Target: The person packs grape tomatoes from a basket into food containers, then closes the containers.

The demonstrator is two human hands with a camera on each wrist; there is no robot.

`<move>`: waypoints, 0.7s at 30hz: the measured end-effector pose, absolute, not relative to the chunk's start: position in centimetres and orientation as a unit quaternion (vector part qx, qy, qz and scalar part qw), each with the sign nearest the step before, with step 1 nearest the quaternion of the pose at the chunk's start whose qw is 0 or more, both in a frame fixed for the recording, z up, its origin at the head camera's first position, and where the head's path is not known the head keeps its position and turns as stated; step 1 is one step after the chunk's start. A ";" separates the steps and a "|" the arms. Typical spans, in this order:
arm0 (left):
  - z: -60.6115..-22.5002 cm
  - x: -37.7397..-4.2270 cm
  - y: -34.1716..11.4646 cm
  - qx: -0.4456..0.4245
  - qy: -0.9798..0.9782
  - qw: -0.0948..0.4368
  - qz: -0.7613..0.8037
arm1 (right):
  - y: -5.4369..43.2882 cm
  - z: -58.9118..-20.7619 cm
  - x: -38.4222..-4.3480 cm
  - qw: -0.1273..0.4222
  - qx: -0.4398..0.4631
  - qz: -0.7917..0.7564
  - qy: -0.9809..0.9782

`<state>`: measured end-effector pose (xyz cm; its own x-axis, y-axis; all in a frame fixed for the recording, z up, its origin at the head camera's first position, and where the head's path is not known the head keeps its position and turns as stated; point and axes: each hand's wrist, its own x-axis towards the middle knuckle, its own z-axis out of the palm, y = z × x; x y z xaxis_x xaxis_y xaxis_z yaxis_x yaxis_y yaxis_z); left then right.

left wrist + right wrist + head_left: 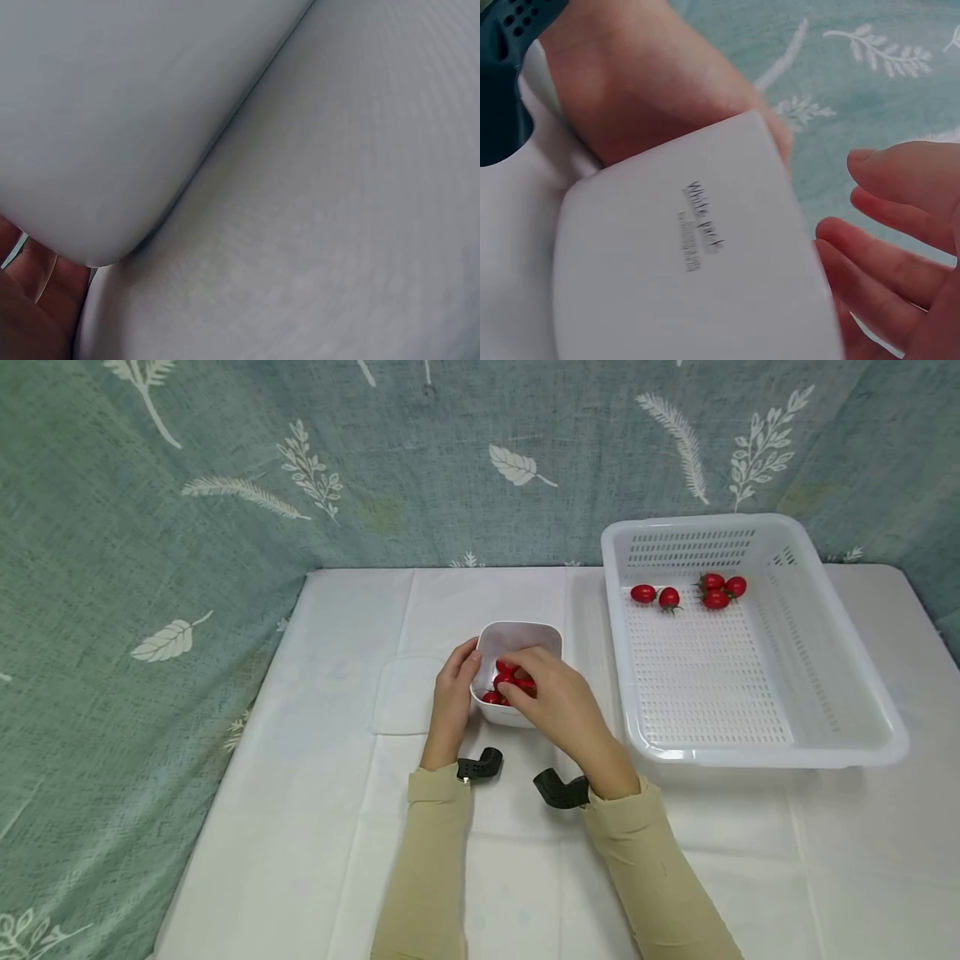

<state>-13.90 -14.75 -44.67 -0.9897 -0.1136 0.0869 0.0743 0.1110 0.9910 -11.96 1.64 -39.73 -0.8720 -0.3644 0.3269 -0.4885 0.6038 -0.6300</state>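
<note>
A small white container (pixel 517 633) with several cherry tomatoes (pixel 504 681) in it stands on the table. My left hand (pixel 452 697) grips its left side, thumb at the rim. In the left wrist view the container's wall (pixel 135 112) fills the upper left, with part of the hand (pixel 37 300) beside it. Over the opening is my right hand (pixel 558 697), its fingers bent loosely down among the tomatoes. Seen from the right wrist, its thumb and fingers (pixel 885 274) are spread apart with no tomato visible between them. Printed lettering marks the container's side (pixel 682 285).
To the right stands a large white perforated basket (pixel 855 652), with several more cherry tomatoes (pixel 715 600) near its back. A flat translucent lid (pixel 405 697) lies left of the container. Behind the white-covered table (pixel 300 827) hangs a green leaf-patterned curtain (pixel 450 460).
</note>
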 end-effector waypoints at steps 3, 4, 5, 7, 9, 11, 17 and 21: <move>-45.3 -14.2 -15.0 0.016 -0.738 0.069 -0.671 | 1.9 -39.2 -11.7 0.090 0.243 0.388 -0.885; -45.6 -14.3 -15.0 0.018 -0.737 0.067 -0.672 | 2.0 -39.0 -11.6 0.092 0.244 0.391 -0.883; -45.9 -14.5 -15.1 0.019 -0.736 0.066 -0.674 | 2.1 -38.8 -11.5 0.094 0.243 0.395 -0.881; -46.6 -14.9 -15.3 0.021 -0.735 0.064 -0.675 | 2.4 -38.3 -11.2 0.098 0.242 0.402 -0.878; -47.1 -15.1 -15.4 0.022 -0.735 0.064 -0.675 | 2.7 -37.9 -11.0 0.103 0.243 0.410 -0.873; -47.3 -15.2 -15.4 0.023 -0.737 0.066 -0.673 | 2.9 -37.4 -10.8 0.109 0.248 0.418 -0.867; -47.3 -15.1 -15.4 0.027 -0.737 0.063 -0.673 | 3.4 -36.2 -10.1 0.128 0.269 0.440 -0.847; -46.9 -15.0 -15.3 0.028 -0.732 0.057 -0.678 | 3.6 -35.6 -9.6 0.142 0.276 0.446 -0.840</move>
